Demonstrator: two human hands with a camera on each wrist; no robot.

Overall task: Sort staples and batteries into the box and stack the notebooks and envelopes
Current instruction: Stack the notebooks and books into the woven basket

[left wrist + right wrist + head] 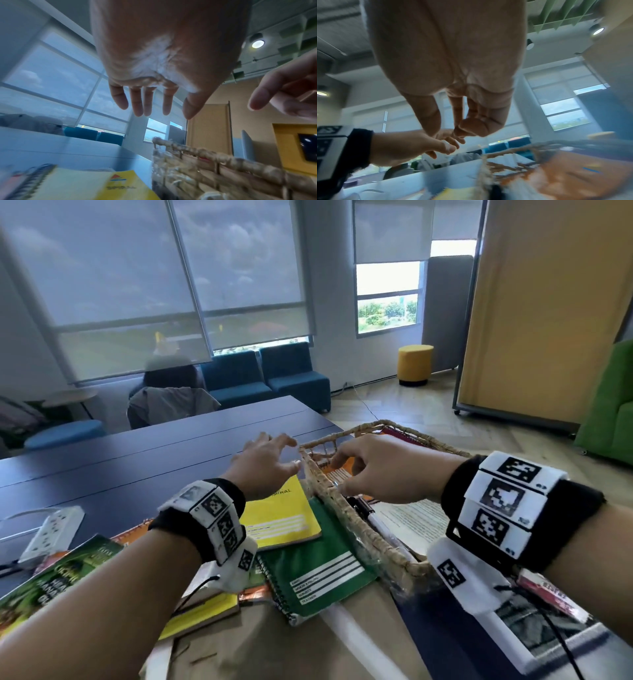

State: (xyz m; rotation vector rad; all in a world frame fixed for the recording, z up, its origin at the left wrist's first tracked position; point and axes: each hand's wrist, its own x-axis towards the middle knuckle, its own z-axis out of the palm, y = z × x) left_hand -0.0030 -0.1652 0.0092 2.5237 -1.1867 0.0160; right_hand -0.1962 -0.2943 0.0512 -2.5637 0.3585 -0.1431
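A woven basket (320,484) stands on the dark table, with an orange booklet (343,470), a pen (371,517) and a printed sheet (411,520) inside. My left hand (279,450) hovers just left of the basket's far corner with its fingers spread and nothing in it. My right hand (346,470) hangs over the basket's inside, fingers loosely curled, index finger pointing left, holding nothing. A yellow notebook (284,517) lies half on a green spiral notebook (318,577) against the basket's left wall. In the left wrist view the left hand (154,108) is above the yellow notebook (85,185) and the basket (223,158).
A brown envelope (257,645) lies at the near edge with another yellow notebook (205,607) on it. A green book (51,580) and a white power strip (51,532) sit at the left. More printed material (548,625) lies under my right forearm. A person sits beyond the table's far end.
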